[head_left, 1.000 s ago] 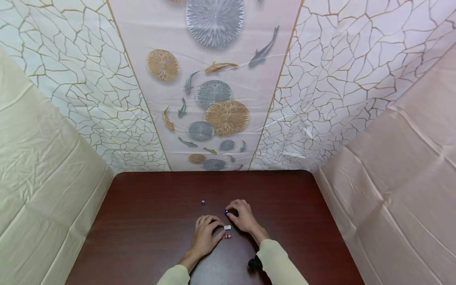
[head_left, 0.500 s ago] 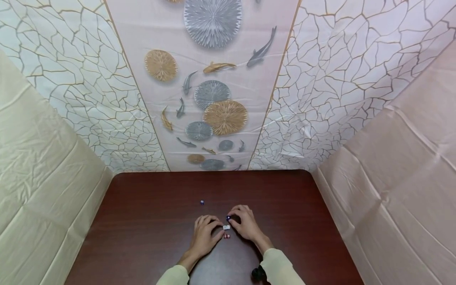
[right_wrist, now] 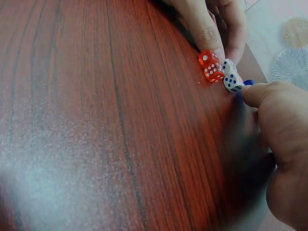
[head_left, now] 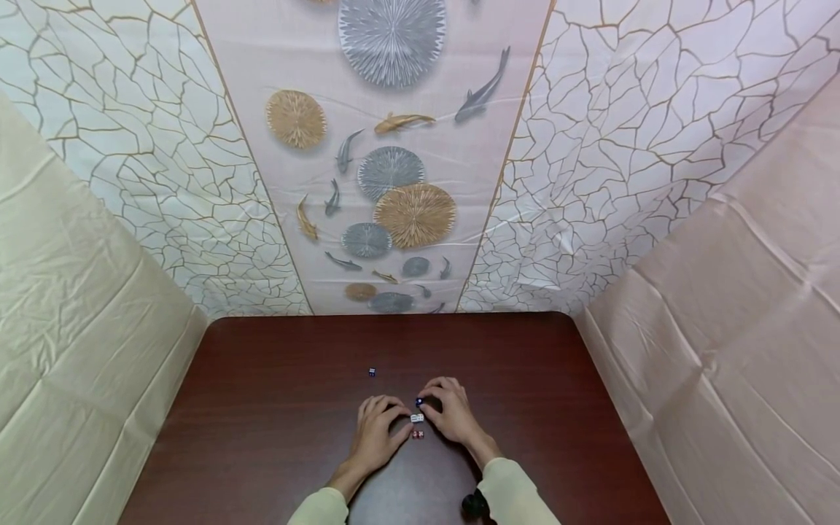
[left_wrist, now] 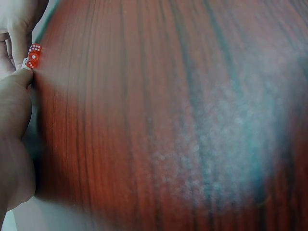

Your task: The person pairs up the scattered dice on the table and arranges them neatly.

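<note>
Between my hands, two white dice point(head_left: 417, 418) sit side by side on the table, with two red dice point(head_left: 418, 434) in a pair on their near side. My right hand point(head_left: 453, 414) pinches a blue die point(head_left: 419, 402) between thumb and forefinger, just beyond the white dice. In the right wrist view, that blue die point(right_wrist: 249, 83) is mostly hidden behind my thumb. At the left of the pairs, my left hand point(head_left: 375, 435) rests with thumb and forefinger spread, their tips beside the white and red dice. A second blue die point(head_left: 372, 372) lies farther back to the left.
The dark reddish-brown table point(head_left: 275, 364) has wood grain and rounded far corners. Patterned cloth point(head_left: 407, 131) hangs behind it, and beige cloth point(head_left: 715, 328) covers both sides. A black object point(head_left: 474, 504) shows at my right sleeve.
My right hand has brought the blue die nearer to me, close behind the white dice, then held nearly still over the last half second. My left hand has stayed in place.
</note>
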Action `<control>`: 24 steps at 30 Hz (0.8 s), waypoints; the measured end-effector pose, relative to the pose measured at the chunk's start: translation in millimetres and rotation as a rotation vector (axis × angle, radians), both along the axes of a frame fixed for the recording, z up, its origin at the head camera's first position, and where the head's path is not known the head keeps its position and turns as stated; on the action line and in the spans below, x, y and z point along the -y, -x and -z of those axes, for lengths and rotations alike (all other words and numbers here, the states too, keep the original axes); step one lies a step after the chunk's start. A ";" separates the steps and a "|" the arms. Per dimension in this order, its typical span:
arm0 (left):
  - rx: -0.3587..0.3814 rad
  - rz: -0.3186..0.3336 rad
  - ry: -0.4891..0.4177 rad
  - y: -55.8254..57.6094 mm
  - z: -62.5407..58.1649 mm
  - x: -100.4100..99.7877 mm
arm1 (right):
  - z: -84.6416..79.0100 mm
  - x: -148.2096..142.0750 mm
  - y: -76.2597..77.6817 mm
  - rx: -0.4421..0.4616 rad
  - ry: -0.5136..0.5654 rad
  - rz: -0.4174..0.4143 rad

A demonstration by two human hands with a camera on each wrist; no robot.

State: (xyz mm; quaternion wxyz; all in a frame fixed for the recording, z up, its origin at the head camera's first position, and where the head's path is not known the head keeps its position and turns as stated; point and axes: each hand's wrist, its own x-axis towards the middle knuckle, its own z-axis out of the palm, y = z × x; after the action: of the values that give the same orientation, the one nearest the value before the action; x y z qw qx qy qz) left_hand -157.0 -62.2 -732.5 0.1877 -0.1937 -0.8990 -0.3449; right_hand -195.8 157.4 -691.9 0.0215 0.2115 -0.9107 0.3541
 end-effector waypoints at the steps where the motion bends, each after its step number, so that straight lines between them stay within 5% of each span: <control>1: -0.003 -0.002 0.001 0.1 0.2 0.0 | 0.3 0.1 0.1 0.000 -0.004 0.001; 12: 0.032 0.009 -0.011 -0.6 -2.1 1.0 | 2.5 1.6 0.4 0.016 0.017 0.013; 24: -0.024 0.006 -0.012 0.1 -0.7 0.3 | 4.6 0.6 -1.0 -0.014 0.009 0.010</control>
State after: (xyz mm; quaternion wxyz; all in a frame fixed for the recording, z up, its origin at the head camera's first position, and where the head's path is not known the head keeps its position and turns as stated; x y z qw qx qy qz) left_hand -157.1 -62.5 -731.8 0.1984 -0.1994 -0.8940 -0.3487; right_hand -194.7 156.9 -696.6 0.0307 0.2096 -0.9099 0.3566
